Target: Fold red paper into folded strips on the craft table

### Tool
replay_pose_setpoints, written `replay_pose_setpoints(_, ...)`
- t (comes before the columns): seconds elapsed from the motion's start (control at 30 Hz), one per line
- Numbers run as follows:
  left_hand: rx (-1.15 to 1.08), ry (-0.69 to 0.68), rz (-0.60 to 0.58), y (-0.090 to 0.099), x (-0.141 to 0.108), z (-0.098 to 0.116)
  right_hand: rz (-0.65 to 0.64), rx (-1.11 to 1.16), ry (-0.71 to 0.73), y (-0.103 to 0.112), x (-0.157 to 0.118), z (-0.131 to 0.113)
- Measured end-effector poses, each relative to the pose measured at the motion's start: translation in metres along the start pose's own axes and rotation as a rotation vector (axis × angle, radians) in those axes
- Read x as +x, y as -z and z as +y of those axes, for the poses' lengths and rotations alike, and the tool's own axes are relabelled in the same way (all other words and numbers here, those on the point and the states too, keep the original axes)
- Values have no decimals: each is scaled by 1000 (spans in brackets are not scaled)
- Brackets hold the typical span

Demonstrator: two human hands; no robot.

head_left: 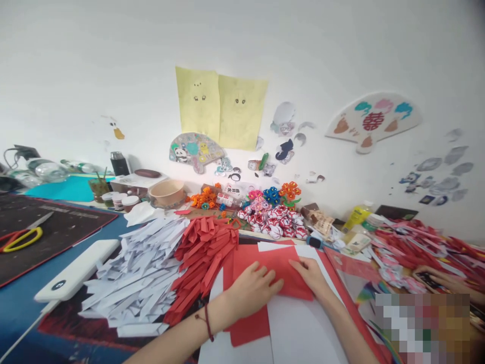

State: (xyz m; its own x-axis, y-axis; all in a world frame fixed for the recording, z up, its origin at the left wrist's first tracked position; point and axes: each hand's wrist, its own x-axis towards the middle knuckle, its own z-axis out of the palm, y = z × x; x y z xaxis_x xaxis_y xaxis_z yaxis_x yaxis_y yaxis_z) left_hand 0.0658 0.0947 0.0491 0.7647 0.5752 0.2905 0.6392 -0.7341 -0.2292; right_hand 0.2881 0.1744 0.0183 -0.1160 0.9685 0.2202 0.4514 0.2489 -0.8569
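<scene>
My left hand (255, 288) lies on a sheet of red paper (282, 265) with its fingers slightly spread and bent. At the sheet's right side, my right hand (312, 275) grips the edge between thumb and fingers; the thumb is mostly hidden. More red paper (250, 326) lies under my left hand, over white sheets (299, 333). To the left sit a heap of folded red paper strips (206, 247) and a larger heap of folded white paper strips (132, 278).
Scissors (22, 240) and a white power bank (78, 270) with a cable lie left. Red-and-white paper flowers (273, 222), a round bowl (166, 193) and a yellow bottle (358, 215) line the wall. Another person's hand (443, 278) holds a phone at right, beside red strips (413, 242).
</scene>
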Motion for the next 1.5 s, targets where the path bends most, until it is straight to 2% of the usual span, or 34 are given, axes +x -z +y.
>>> replay_pose_setpoints(0.17, -97, 1, 24, -12, -2, -2, 106, -283, 38, 4, -5, 17)
replay_pose_setpoints(0.27, -141, 27, 19, -13, -2, -2, 166, -510, 46, 5, -5, 20)
replay_pose_setpoints(0.33, -167, 38, 16, -13, -2, -2, 190, -569, 30, 7, -6, 19)
replay_pose_setpoints(0.57, -190, 63, -15, -13, -1, -2, 211, -510, -26, 9, -11, 16)
replay_pose_setpoints(0.73, -163, 58, -38, -11, -1, 0, 302, -489, 60, 10, -10, 18)
replay_pose_setpoints(0.83, -167, 66, -42, -14, -1, 2, 306, -508, 91, 9, -11, 20)
replay_pose_setpoints(1.0, -147, 66, -59, -17, -1, 5, 240, -543, 114, 5, -16, 17)
replay_pose_setpoints(1.3, -44, 86, -56, -21, -3, 3, 44, -240, 36, -1, -12, 12)
replay_pose_setpoints(1.4, -50, 122, -55, -23, -6, -2, 81, -340, 158, -3, -13, 6)
replay_pose_setpoints(1.5, -65, 140, -49, -22, -9, -4, 107, -505, 303, -12, -25, -7)
